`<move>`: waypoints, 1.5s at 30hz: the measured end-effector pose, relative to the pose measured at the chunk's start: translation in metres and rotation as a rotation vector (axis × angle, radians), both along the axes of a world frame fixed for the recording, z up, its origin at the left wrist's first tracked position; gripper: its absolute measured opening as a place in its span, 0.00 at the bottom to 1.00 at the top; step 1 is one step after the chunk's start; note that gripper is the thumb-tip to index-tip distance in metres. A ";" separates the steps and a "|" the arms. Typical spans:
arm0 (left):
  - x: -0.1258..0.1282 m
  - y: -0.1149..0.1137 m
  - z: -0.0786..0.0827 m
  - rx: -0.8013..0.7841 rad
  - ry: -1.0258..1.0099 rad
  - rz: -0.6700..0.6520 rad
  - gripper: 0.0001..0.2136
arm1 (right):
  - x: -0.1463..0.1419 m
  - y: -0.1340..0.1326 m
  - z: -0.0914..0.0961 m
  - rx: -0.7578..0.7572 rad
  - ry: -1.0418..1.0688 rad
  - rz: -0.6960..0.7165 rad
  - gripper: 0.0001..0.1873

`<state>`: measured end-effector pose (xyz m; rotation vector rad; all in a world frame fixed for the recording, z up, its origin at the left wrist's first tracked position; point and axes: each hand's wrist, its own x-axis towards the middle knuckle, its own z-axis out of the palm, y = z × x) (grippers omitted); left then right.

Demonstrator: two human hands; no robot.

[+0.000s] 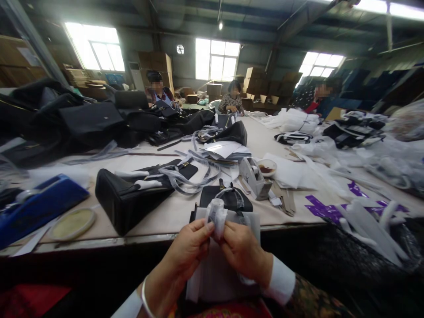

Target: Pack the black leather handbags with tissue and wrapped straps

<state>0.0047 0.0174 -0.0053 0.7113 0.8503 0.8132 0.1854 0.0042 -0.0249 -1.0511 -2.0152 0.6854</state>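
Observation:
Close together in front of me, my left hand [194,243] and my right hand [243,247] both pinch a crumpled piece of clear plastic wrap [217,213]. Something darker shows inside the wrap, but I cannot make out what. Below them, a bag covered in whitish translucent sheeting [215,278] lies over the table edge toward my lap. Its black flap [243,201] shows just beyond my hands, with a plastic-wrapped strap or handle across it. A black handbag [121,201] with white-wrapped handles lies to the left of my hands.
A grey tape dispenser [255,176] and a round dish [266,167] stand beyond my right hand. Left are a blue bag [39,205] and a round tin [73,223]. Black bags [96,121] pile up behind. Purple strips [321,207] lie right. Three people sit across the table.

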 end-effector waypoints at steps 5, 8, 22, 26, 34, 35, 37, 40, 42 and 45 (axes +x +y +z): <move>0.003 -0.008 -0.003 0.487 0.381 0.021 0.08 | 0.005 0.016 0.018 -0.971 0.648 -0.034 0.29; 0.004 -0.018 -0.017 0.771 0.670 0.043 0.09 | -0.003 0.022 0.019 -1.140 0.790 -0.127 0.31; -0.001 0.011 0.004 0.445 0.706 -0.083 0.26 | -0.029 -0.007 0.012 -0.461 0.271 -0.204 0.18; 0.008 -0.002 -0.007 0.409 0.593 -0.031 0.25 | -0.029 -0.015 0.010 -0.380 0.166 -0.128 0.14; -0.018 0.014 0.009 0.818 1.037 -0.100 0.21 | -0.025 -0.024 0.009 -0.607 0.258 -0.124 0.12; -0.021 0.021 0.013 0.901 1.057 -0.043 0.18 | -0.024 -0.024 0.010 -0.622 0.216 -0.122 0.11; -0.022 0.037 0.021 0.989 1.009 -0.037 0.14 | -0.021 -0.025 0.014 -0.663 0.121 -0.113 0.09; -0.012 0.054 0.030 0.954 0.958 -0.249 0.14 | -0.020 -0.025 0.017 -0.703 0.053 -0.131 0.09; -0.004 0.061 0.034 0.927 1.011 -0.362 0.10 | -0.019 -0.025 0.016 -0.713 0.041 -0.150 0.09; 0.005 0.067 0.038 0.936 1.126 -0.434 0.07 | -0.019 -0.025 0.012 -0.716 0.023 -0.168 0.09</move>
